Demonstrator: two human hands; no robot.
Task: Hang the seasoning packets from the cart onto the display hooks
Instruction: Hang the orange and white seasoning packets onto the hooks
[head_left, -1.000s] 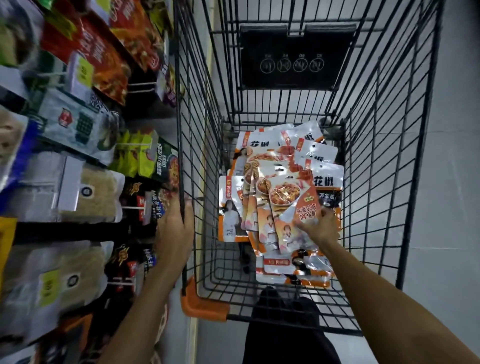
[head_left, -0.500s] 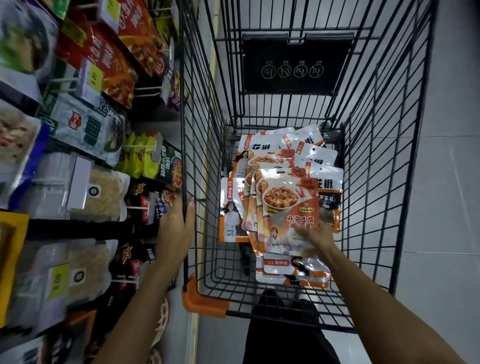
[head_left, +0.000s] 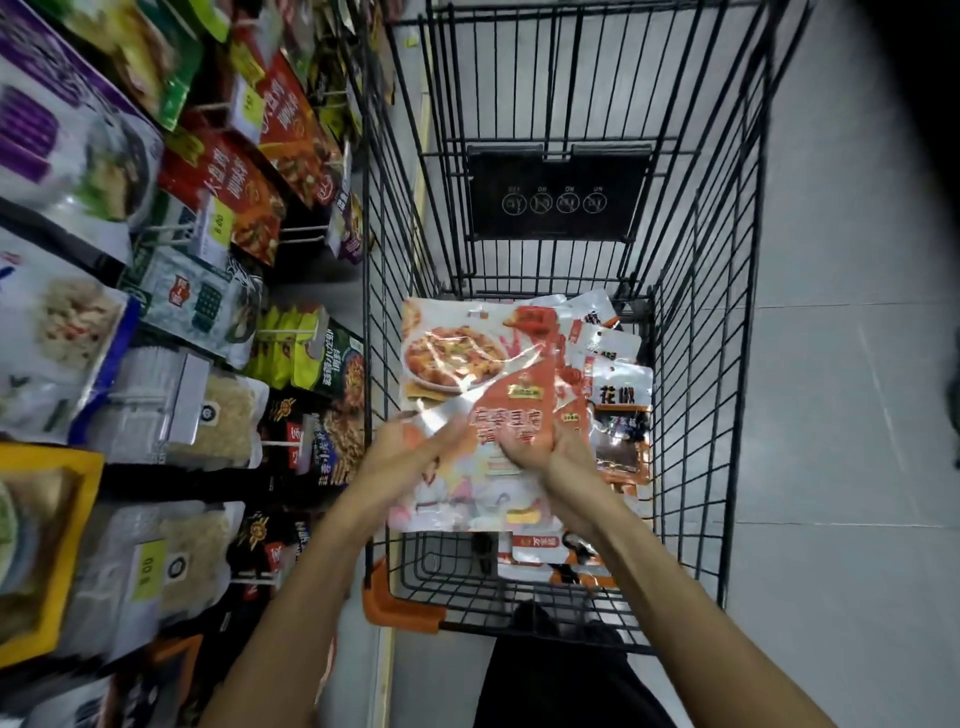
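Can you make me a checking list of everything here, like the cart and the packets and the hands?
Surface: wire cart floor, with packets piled on it.
Job's things: one seasoning packet lifted above the pile; display hooks at left, beside hanging packets.
Clutter: black sign panel on the cart's far wall.
Grips: right grip holds the lifted packet's lower part; left grip touches its left side, and blur hides any pinch.
Cables: nothing seen.
Surroundings: grey tiled floor at right; yellow price tags among the hooks.
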